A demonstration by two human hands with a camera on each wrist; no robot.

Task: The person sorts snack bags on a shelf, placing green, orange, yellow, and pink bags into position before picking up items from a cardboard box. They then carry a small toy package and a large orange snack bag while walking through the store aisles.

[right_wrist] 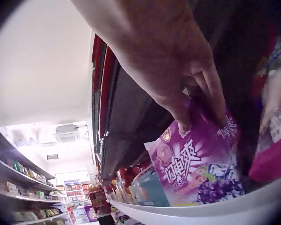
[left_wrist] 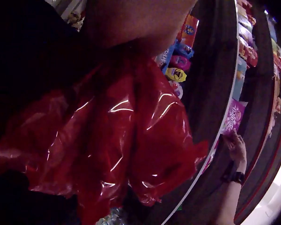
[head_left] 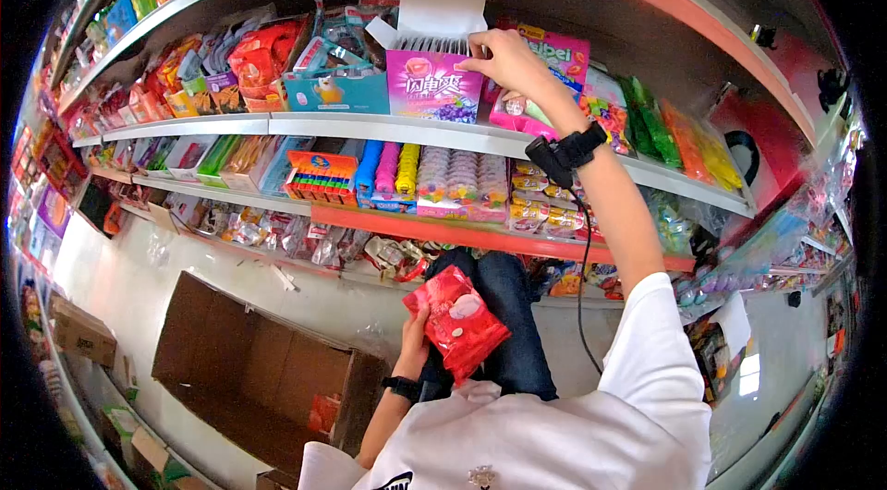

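Observation:
My right hand (head_left: 510,60) grips the upper right corner of a purple candy box (head_left: 432,88) on the shelf. In the right wrist view, the thumb lies on the printed front and the other fingers reach round the side of the box (right_wrist: 192,164). Its white lid (head_left: 442,5) stands raised, with a row of thin packets (head_left: 432,44) inside. Down over the lap, my left hand (head_left: 414,338) holds a shiny red bag (head_left: 457,324) by its left edge. The bag (left_wrist: 117,126) fills much of the left wrist view.
Left of the purple box stands a teal box (head_left: 337,95); a pink bag (head_left: 559,56) is at its right. Lower shelves carry lollipop-like sweets and a tray of purple-wrapped candy (head_left: 462,181). A large open carton (head_left: 249,351) sits on the floor at left.

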